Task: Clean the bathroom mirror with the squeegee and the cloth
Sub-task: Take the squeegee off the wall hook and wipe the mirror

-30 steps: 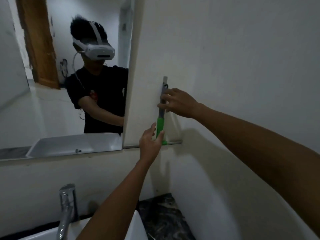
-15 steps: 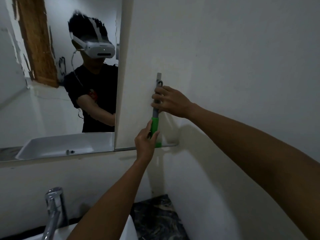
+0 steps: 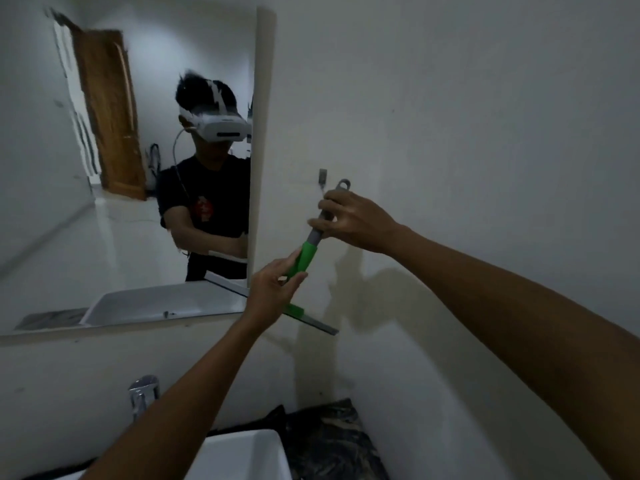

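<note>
- Off its wall hook (image 3: 322,175) since a moment ago, the squeegee (image 3: 306,258) now tilts in the air in front of the white wall, just right of the mirror's lower right corner.
- Your left hand (image 3: 270,292) is wrapped around the smooth green grip.
- Your right hand (image 3: 353,220) pinches the grey upper shaft, below its hanging loop.
- Its long flat grey blade slants past the mirror (image 3: 145,168).
- White basin (image 3: 242,455) with a chrome tap (image 3: 143,396) sits below; dark marbled counter beside it.
</note>
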